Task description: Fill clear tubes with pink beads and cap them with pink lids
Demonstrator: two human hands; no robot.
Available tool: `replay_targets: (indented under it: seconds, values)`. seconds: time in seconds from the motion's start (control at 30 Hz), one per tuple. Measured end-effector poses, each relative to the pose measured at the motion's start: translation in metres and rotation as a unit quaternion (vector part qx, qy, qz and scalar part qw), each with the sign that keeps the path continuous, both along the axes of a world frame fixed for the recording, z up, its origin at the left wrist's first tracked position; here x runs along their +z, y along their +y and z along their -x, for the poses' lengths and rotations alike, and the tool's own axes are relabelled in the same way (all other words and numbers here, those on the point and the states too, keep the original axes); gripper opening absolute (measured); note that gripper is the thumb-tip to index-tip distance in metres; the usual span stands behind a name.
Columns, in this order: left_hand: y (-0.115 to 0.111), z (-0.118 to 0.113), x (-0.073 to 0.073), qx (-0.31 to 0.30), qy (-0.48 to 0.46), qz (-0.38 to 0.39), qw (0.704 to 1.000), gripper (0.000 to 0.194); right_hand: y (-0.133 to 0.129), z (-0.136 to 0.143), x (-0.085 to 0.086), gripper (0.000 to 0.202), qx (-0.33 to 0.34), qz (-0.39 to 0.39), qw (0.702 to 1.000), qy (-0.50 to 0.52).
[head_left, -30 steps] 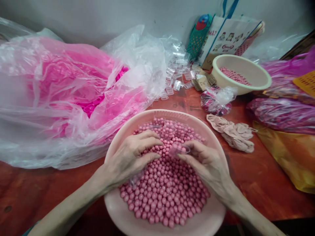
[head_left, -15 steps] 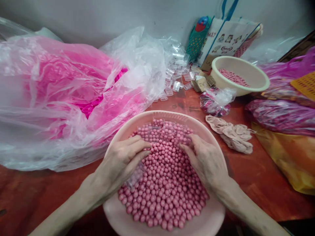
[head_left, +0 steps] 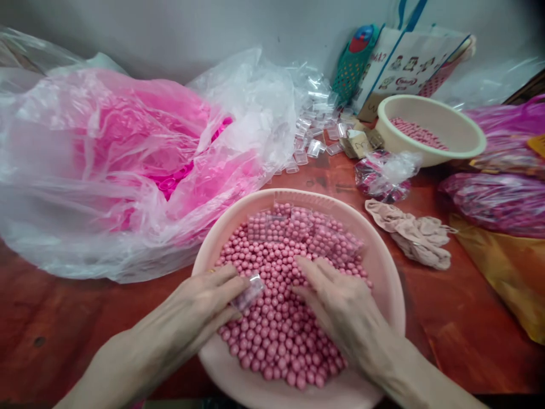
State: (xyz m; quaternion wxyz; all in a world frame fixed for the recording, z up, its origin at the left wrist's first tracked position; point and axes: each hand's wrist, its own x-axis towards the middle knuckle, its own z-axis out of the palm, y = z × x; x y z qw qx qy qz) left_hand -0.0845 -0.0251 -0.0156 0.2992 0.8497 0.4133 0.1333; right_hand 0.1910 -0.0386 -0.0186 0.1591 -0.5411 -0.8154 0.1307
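Left hand (head_left: 200,307): fingers pinched on small clear packet (head_left: 249,291), packet jutting right from fingertips, long axis slanting up-right. Right hand (head_left: 340,309): fingers spread flat on pink beads (head_left: 276,341), just right of packet, holding nothing. Pink basin (head_left: 383,261) holds beads. Filled packets (head_left: 298,224) lie along far side of heap.

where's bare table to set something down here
Free: red table at near left, between the big plastic bag and the pink basin; also near right, below the beige cloth. Crowded: the back, with clear packets and cream bowl.
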Motion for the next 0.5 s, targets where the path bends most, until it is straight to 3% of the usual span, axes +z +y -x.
replay_targets:
  seconds: [0.07, 0.13, 0.37, 0.5]
  values:
    - [-0.004, -0.003, -0.003, 0.011, -0.064, 0.108, 0.992, 0.047, -0.005, 0.012, -0.001, 0.026, 0.064, 0.03, 0.998, -0.004]
    - [-0.002, -0.013, -0.004, 0.013, -0.1, 0.165, 0.981, 0.044, -0.008, 0.02, -0.003, 0.031, 0.113, 0.036, 0.993, -0.01]
    - [0.013, -0.048, 0.002, -0.032, -0.053, 0.111, 0.992, 0.039, -0.005, 0.024, 0.001, 0.033, 0.17, -0.002, 0.982, -0.077]
    - [0.027, -0.053, 0.013, -0.01, -0.02, 0.006, 1.0, 0.032, -0.008, 0.011, -0.001, 0.031, 0.156, -0.063, 0.977, -0.129]
